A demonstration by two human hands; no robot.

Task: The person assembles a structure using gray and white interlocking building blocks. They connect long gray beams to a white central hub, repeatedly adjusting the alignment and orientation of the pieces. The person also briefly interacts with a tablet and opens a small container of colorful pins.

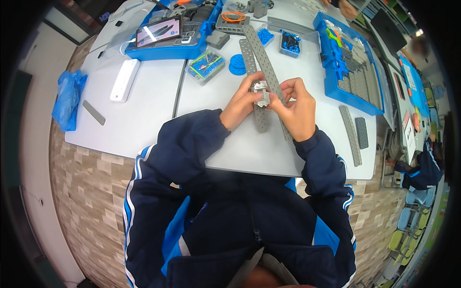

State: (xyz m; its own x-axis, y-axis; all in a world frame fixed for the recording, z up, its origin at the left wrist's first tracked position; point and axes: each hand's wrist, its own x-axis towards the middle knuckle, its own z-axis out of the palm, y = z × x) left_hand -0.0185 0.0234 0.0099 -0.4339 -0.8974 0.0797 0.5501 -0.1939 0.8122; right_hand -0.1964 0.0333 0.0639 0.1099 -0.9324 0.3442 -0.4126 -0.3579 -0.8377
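Observation:
Two long grey perforated beams stand before me, one on the left (248,55) and one on the right (265,61), with a narrow gap between them. Between my thumbs sits a light grey connector piece (261,93) against the beams. My left hand (244,100) is closed round the left beam, its thumb on the connector and its other fingers partly hidden behind. My right hand (298,109) grips the right beam, with its thumb tip by the connector and its fingers curled on the far side. Whether the connector is fastened to both beams I cannot tell.
A blue case with a phone (158,31) stands at the far left, beside a white power bank (125,80). Nearer are a clear box of blue parts (205,66) and blue discs (237,65). At right, a blue parts tray (331,86) and loose grey strips (350,136).

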